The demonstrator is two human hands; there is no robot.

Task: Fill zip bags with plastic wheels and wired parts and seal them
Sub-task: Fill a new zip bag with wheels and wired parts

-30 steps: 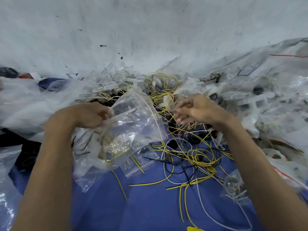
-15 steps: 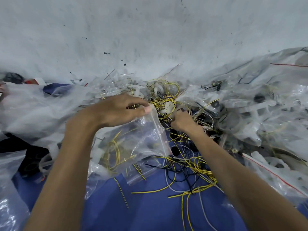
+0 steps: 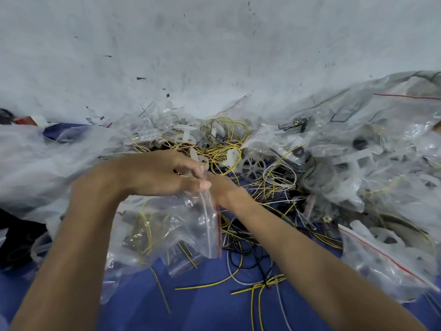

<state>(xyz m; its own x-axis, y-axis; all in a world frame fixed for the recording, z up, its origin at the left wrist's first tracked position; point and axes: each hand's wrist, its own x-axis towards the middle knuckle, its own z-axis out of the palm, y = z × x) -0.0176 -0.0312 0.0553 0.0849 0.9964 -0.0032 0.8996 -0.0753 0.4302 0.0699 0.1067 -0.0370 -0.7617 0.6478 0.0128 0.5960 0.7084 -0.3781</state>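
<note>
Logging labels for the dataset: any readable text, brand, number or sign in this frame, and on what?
None readable.
The zip bag being held is clear with a red strip and shows no print.
The red and white item at far left is too blurred to show whether it bears text.

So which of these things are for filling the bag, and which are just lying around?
For the job:
zip bag, pinched at its top by the left hand
right hand, fingers hidden behind the left
white spoked wheel
loose yellow wires

Just lying about:
blue cloth
big clear sheet on the left
red thing at far left
</note>
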